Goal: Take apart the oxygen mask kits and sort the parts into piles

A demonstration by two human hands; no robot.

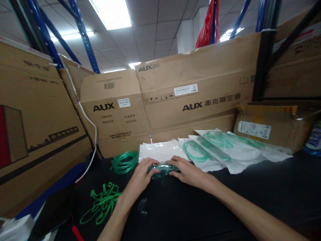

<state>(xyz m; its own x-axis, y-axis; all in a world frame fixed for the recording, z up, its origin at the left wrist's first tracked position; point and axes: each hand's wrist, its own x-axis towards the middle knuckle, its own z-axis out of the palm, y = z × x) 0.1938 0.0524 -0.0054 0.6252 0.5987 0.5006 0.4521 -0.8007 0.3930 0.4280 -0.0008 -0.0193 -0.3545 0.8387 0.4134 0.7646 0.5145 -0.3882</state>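
Observation:
Both hands meet at the middle of a black table (263, 197). My left hand (141, 175) and my right hand (187, 170) close their fingers from either side on a clear green-tinted plastic mask (162, 170). Just behind the hands lies a stack of empty white pouches (160, 150). A coil of green tubing (124, 162) sits left of my left hand. Green elastic straps (104, 202) lie loose nearer me on the left.
Several sealed pouches with green tubing (225, 149) fan out to the right. Tall AUX cardboard boxes (195, 90) wall the back and left. An open carton (273, 125) stands at right. A small clear plastic piece (142, 206) lies near my left forearm.

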